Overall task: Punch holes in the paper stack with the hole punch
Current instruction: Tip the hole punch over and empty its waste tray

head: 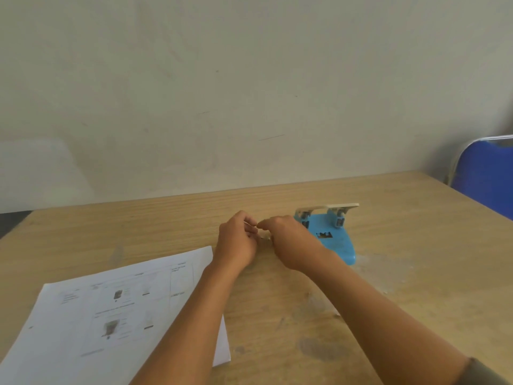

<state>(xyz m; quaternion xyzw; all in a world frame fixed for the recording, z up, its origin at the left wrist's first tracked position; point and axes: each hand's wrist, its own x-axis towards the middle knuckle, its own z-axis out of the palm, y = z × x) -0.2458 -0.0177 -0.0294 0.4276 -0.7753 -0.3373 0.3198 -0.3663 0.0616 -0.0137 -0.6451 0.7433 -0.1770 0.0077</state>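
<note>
The paper stack (111, 309), white printed sheets, lies flat on the table at the lower left, partly under my left forearm. The light-blue hole punch (336, 240) with a cream lever stands at centre right, its base pointing toward me. My left hand (236, 243) and my right hand (291, 243) meet just left of the punch, fingers curled, fingertips touching each other. A small white scrap (265, 237) shows between the two hands; I cannot tell whether either hand holds it. My right hand covers the punch's left edge.
The wooden table (416, 287) is scuffed, with pale dusty patches right of the punch and a dark stain near the front. A blue chair back (485, 176) stands at the table's right end. A plain wall runs along the far edge.
</note>
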